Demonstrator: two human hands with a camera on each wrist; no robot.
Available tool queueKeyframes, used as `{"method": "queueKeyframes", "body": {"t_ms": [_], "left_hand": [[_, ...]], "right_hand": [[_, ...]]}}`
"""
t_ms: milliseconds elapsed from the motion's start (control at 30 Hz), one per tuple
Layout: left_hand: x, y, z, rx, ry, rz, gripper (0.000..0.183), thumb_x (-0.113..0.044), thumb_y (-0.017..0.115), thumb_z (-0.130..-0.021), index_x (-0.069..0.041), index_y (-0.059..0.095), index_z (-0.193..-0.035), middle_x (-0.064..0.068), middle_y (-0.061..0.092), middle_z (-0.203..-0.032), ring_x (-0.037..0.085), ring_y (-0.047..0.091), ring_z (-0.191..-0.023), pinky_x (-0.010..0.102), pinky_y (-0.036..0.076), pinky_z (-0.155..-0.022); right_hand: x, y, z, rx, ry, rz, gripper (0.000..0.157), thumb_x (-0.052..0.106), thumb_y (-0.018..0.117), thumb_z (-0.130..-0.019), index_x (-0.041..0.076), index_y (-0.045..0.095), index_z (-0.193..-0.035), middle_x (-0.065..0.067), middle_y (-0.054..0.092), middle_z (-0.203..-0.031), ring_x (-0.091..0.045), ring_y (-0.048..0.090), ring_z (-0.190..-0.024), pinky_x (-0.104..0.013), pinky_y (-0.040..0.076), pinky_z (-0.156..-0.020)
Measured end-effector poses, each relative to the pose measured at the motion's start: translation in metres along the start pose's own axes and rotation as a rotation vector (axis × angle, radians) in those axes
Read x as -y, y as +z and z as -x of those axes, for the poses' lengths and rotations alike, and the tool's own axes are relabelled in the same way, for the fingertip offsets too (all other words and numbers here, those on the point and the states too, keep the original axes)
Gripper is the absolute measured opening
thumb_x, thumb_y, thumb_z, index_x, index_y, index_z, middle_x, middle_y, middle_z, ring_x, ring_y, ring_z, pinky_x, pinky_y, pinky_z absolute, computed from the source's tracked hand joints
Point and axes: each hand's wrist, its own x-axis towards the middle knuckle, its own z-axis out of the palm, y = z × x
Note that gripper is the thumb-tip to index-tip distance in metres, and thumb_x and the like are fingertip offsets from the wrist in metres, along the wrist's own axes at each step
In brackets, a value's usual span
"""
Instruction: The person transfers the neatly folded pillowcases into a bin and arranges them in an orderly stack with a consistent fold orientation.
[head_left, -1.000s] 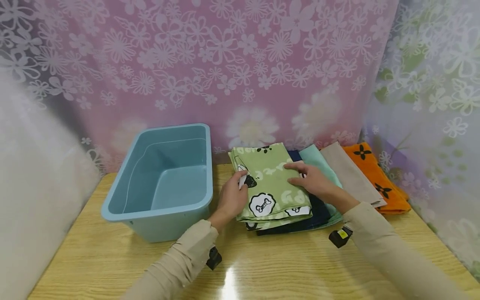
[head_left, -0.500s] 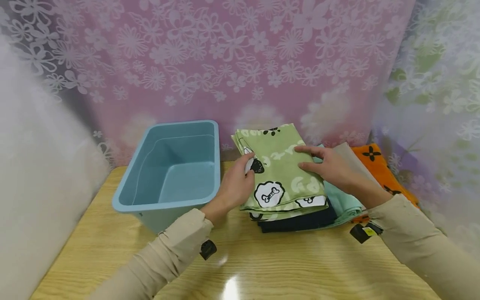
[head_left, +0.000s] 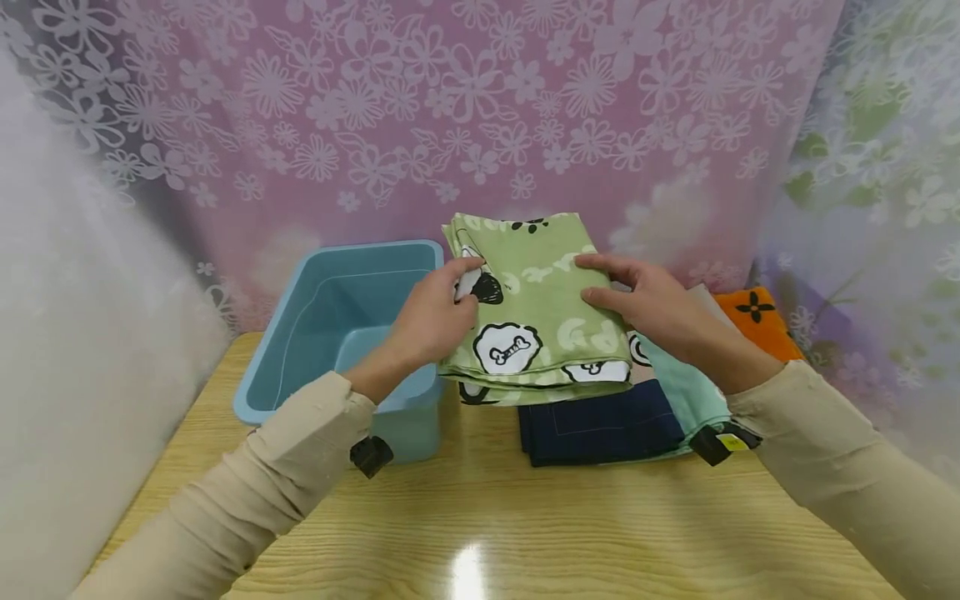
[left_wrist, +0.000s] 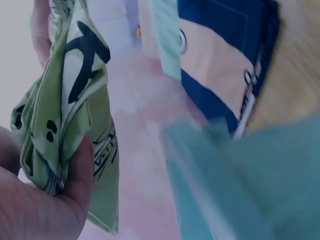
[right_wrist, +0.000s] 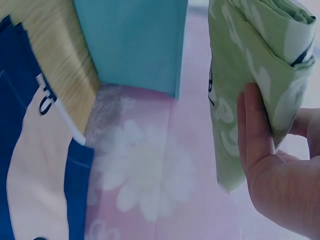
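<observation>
Both hands hold a folded green cloth (head_left: 536,292) with white and black dog and bone prints, lifted above the table. My left hand (head_left: 431,321) grips its left edge, and my right hand (head_left: 648,304) grips its right edge. In the left wrist view, the thumb of the left hand (left_wrist: 45,210) presses on the folded layers of the green cloth (left_wrist: 100,125). The right wrist view shows the right hand (right_wrist: 272,170) with its fingers flat along one face of the cloth (right_wrist: 235,65). Below lies a folded navy and pink cloth (head_left: 600,421).
On the left stands a blue plastic bin (head_left: 337,250), partly behind the left hand and sleeve. A mint cloth (head_left: 693,392), a beige cloth (head_left: 712,304) and an orange cloth (head_left: 757,312) overlap at the right of the wooden table (head_left: 570,533). Flowered curtains (head_left: 450,100) hang behind.
The hands have raised the green cloth off the pile and brought it leftward, near the bin's right rim. More of the navy and pink cloth now shows beneath.
</observation>
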Motion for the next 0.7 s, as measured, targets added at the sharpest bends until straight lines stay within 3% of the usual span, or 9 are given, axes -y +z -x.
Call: {"method": "queueKeyframes", "body": {"t_ms": [67,167,300,433,567,600,667,700], "left_hand": [[0.003,-0.008,-0.002,0.012,-0.005,-0.017,0.047,-0.007,0.039,-0.088,-0.018,0.039,-0.134,0.006,0.048,-0.068,0.013,0.027,-0.036,0.026,0.029,-0.036],[0.01,-0.021,-0.006,0.03,-0.011,-0.027,0.047,-0.007,0.039,-0.088,-0.018,0.04,-0.134,0.005,0.052,-0.098,0.013,0.025,-0.036,0.026,0.028,-0.037],[0.022,-0.039,-0.011,0.056,-0.053,0.003,0.046,-0.007,0.042,-0.089,-0.02,0.041,-0.133,0.004,0.037,-0.132,0.013,0.023,-0.035,0.028,0.029,-0.036],[0.032,-0.055,-0.013,0.075,-0.112,0.005,0.047,-0.007,0.045,-0.087,-0.022,0.042,-0.132,0.004,0.032,-0.138,0.014,0.023,-0.035,0.029,0.029,-0.036],[0.045,-0.072,-0.019,0.102,-0.132,-0.031,0.045,-0.008,0.051,-0.085,-0.021,0.047,-0.129,0.005,0.033,-0.137,0.018,0.048,-0.069,0.032,0.038,-0.053],[0.05,-0.076,-0.021,0.116,-0.134,-0.028,0.045,-0.008,0.052,-0.085,-0.02,0.048,-0.128,0.005,0.032,-0.137,0.019,0.049,-0.085,0.033,0.039,-0.059],[0.06,-0.086,-0.025,0.138,-0.136,-0.023,0.043,-0.008,0.054,-0.085,-0.019,0.05,-0.126,0.005,0.031,-0.138,0.02,0.037,-0.113,0.034,0.038,-0.073],[0.067,-0.091,-0.026,0.151,-0.139,-0.008,0.042,-0.008,0.055,-0.085,-0.018,0.05,-0.126,0.005,0.03,-0.139,0.022,0.035,-0.117,0.036,0.039,-0.076]], "right_hand": [[0.005,0.005,-0.005,0.003,-0.006,-0.041,0.051,0.037,0.056,-0.085,0.029,0.039,-0.133,0.0,0.036,-0.132,-0.026,0.058,-0.083,-0.036,0.049,-0.07],[0.011,0.012,-0.015,0.009,-0.026,-0.093,0.051,0.032,0.057,-0.086,0.025,0.039,-0.134,-0.003,0.036,-0.131,-0.025,0.057,-0.089,-0.037,0.049,-0.072],[0.016,0.024,-0.027,0.017,-0.048,-0.132,0.05,0.028,0.057,-0.087,0.022,0.039,-0.134,-0.006,0.042,-0.125,-0.024,0.056,-0.094,-0.037,0.049,-0.073],[0.02,0.037,-0.039,0.044,-0.063,-0.19,0.05,0.023,0.056,-0.088,0.019,0.039,-0.135,-0.007,0.042,-0.125,-0.024,0.056,-0.097,-0.037,0.049,-0.074],[0.025,0.052,-0.053,0.082,-0.065,-0.255,0.049,0.02,0.055,-0.089,0.019,0.038,-0.135,-0.005,0.04,-0.127,-0.023,0.054,-0.099,-0.039,0.048,-0.075],[0.026,0.056,-0.056,0.088,-0.066,-0.266,0.049,0.02,0.055,-0.089,0.019,0.038,-0.135,-0.004,0.04,-0.126,-0.023,0.054,-0.099,-0.039,0.048,-0.075],[0.029,0.065,-0.063,0.101,-0.07,-0.292,0.049,0.018,0.054,-0.089,0.019,0.037,-0.135,-0.005,0.04,-0.127,-0.024,0.054,-0.099,-0.04,0.048,-0.075],[0.03,0.069,-0.066,0.104,-0.073,-0.299,0.049,0.017,0.054,-0.089,0.019,0.037,-0.136,-0.005,0.04,-0.127,-0.024,0.054,-0.099,-0.04,0.048,-0.075]]}}
